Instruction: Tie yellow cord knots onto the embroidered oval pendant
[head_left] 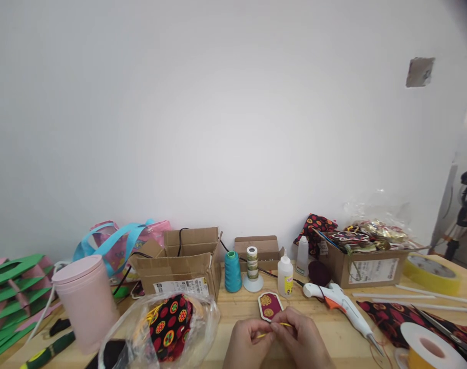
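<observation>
Both my hands meet at the bottom centre of the wooden table [233,312]. My left hand [246,344] and my right hand [299,338] are closed in pinches on a thin yellow cord [281,325] held between them. Just beyond my fingers lies a small maroon patch with gold circles and a pale border [269,305]. A clear plastic bag holding black fabric with red and yellow dots [168,325] lies left of my hands.
A white glue gun [339,302] lies to the right, with a glue bottle [285,275], teal thread cone [232,271] and a gold-green spool [252,269] behind. Cardboard boxes [179,264] [366,266], a pink cup [85,302], yellow tape [431,272], ribbon roll [433,351], green paper [14,292].
</observation>
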Tool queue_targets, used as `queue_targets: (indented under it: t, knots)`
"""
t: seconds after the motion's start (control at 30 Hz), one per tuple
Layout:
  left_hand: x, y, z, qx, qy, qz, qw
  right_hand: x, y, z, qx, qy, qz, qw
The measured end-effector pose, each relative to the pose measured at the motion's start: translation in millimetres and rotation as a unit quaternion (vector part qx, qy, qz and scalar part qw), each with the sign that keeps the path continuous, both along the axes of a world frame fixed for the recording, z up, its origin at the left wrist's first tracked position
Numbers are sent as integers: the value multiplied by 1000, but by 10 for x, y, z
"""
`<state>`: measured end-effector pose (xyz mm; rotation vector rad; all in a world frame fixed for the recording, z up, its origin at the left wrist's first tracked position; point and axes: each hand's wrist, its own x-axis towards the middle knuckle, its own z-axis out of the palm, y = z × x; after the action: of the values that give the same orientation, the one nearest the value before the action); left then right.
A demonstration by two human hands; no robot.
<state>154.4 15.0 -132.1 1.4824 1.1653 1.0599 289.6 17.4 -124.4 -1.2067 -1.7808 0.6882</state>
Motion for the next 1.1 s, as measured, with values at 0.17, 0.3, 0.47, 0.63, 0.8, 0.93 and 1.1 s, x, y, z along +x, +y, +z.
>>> queue_targets:
  t: [0.17, 0.3, 0.47, 0.63, 0.8, 0.93, 1.1]
  knots:
    - [5, -15, 12, 28, 10, -5, 1000, -15, 31, -27, 1, 35, -18, 999]
    - [17, -7, 8, 17, 22, 17, 999, -14, 60, -62, -11, 44, -25, 999]
    - [27, -16, 22, 17, 0, 1, 1000, -2, 37, -67, -16, 54, -32, 998]
    - [22, 10, -3, 9, 9, 7, 1000, -6, 20, -57, -30, 82, -31, 996]
    - [37, 4, 24, 37, 59, 3, 998, -40, 30, -41, -53, 126, -46, 990]
    - [41, -52, 69, 59, 99, 22, 993, -47, 17, -6, -74, 134, -49, 987]
    - [11, -88, 102, 58, 88, 54, 993, -28, -10, 69, -81, 124, -27, 989]
